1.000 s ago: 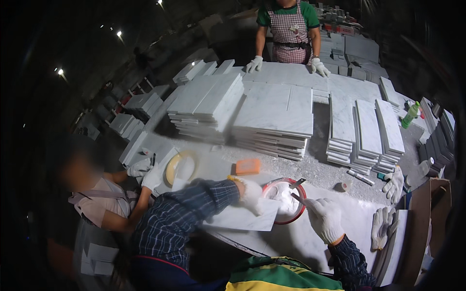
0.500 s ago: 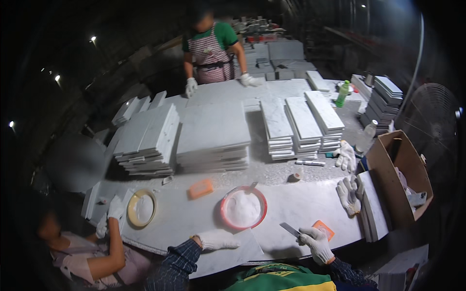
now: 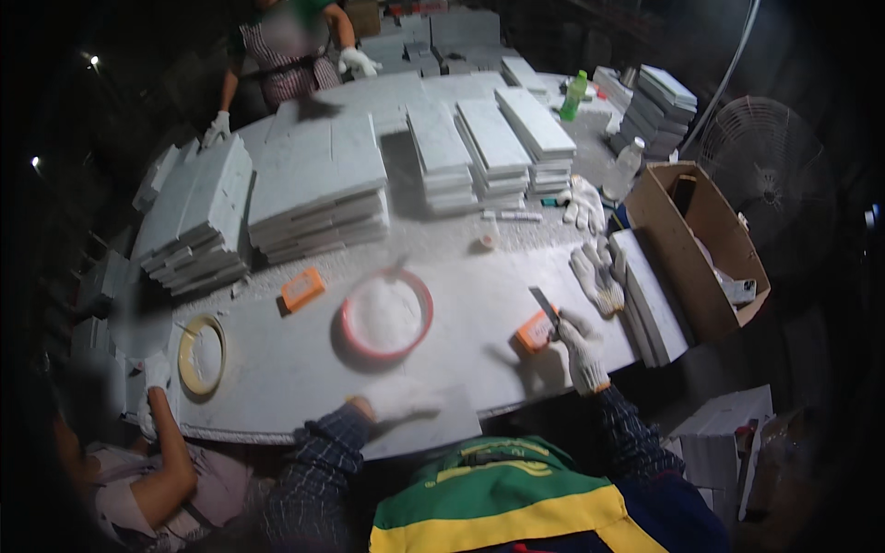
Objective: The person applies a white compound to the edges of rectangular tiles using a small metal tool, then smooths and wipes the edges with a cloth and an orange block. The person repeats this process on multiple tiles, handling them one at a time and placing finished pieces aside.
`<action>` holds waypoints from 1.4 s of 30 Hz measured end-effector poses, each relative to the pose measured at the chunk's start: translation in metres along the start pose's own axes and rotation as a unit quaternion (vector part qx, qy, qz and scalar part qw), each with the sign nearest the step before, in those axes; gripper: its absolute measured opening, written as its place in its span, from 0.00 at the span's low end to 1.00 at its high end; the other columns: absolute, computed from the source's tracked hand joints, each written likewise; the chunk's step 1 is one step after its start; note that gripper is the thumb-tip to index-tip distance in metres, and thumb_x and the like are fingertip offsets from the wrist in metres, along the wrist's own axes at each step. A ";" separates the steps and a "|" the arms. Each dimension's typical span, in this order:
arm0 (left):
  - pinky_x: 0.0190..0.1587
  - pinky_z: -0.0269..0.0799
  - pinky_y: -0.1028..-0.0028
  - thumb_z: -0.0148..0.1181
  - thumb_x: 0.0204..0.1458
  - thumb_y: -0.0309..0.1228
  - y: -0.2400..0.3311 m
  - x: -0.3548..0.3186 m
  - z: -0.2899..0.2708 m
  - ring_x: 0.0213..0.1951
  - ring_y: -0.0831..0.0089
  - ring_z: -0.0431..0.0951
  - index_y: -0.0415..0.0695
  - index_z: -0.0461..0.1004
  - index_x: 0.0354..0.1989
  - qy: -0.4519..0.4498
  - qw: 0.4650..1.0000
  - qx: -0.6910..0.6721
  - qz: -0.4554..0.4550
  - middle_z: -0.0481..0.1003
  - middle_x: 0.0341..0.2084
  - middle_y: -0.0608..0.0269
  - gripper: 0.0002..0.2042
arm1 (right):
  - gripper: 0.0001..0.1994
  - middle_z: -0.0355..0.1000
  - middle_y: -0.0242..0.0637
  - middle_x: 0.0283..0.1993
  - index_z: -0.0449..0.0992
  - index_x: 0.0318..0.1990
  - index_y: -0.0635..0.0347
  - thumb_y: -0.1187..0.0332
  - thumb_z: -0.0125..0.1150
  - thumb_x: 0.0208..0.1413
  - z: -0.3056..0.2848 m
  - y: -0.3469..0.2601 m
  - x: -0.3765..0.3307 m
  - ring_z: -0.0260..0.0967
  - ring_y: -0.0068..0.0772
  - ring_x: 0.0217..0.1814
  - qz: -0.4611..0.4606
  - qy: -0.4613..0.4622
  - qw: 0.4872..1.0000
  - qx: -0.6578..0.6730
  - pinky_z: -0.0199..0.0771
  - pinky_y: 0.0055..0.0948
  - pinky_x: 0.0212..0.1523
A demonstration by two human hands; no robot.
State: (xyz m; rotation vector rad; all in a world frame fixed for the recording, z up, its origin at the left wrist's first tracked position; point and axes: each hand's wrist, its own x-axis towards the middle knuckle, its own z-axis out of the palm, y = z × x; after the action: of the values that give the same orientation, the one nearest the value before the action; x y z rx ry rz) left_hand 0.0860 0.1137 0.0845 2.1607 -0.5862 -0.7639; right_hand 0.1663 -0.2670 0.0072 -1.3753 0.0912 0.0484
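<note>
My left hand point(image 3: 406, 397), in a white glove, lies flat with fingers stretched out on a pale stone slab point(image 3: 442, 426) at the table's near edge; motion smears it. In my right hand point(image 3: 581, 348), also gloved, is a flat-bladed scraper point(image 3: 544, 304), its blade pointing up and to the left. Right beside that hand lies an orange block point(image 3: 535, 332), partly behind the blade. Between and beyond my hands stands a red-rimmed bowl point(image 3: 387, 313) heaped with white powder.
Stacked stone slabs point(image 3: 318, 184) fill the far side. Loose gloves point(image 3: 597, 276), a cardboard box point(image 3: 705, 244) and bottles point(image 3: 623, 168) stand right. Another orange block point(image 3: 302, 289) and a yellow bowl point(image 3: 201, 355) lie left. Co-workers are at left point(image 3: 166, 452) and across point(image 3: 290, 55).
The whole view has swung, so the table sits farther left and higher. My right hand has moved rightward relative to the orange block, bringing the scraper blade across it. My left hand stays on the slab.
</note>
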 end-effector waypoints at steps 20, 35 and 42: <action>0.44 0.77 0.59 0.70 0.49 0.61 0.057 0.110 0.038 0.37 0.48 0.84 0.42 0.85 0.44 -0.018 0.972 0.138 -0.188 0.83 0.32 0.42 0.31 | 0.21 0.78 0.37 0.43 0.72 0.64 0.71 0.68 0.61 0.69 -0.062 -0.010 -0.021 0.76 0.26 0.47 0.158 -0.126 0.962 0.185 0.76 0.26 0.51; 0.43 0.77 0.56 0.71 0.49 0.58 0.045 0.104 0.048 0.39 0.47 0.83 0.43 0.81 0.43 0.091 0.967 0.220 -0.090 0.82 0.34 0.46 0.28 | 0.21 0.79 0.43 0.46 0.75 0.58 0.74 0.70 0.70 0.61 -0.014 0.017 -0.123 0.78 0.30 0.44 0.250 -0.187 0.936 0.164 0.80 0.29 0.49; 0.53 0.72 0.56 0.70 0.51 0.53 0.029 0.094 0.078 0.49 0.52 0.77 0.50 0.83 0.44 0.240 0.917 0.317 -0.018 0.81 0.43 0.57 0.21 | 0.20 0.78 0.42 0.44 0.73 0.60 0.73 0.71 0.66 0.63 0.010 0.015 -0.127 0.77 0.31 0.42 0.283 -0.159 0.927 0.189 0.78 0.31 0.47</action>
State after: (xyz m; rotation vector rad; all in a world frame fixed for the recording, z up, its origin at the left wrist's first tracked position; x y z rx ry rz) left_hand 0.0956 -0.0011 0.0341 2.8251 -0.5789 -0.0167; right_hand 0.0393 -0.2515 0.0063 -0.9039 0.2115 0.7028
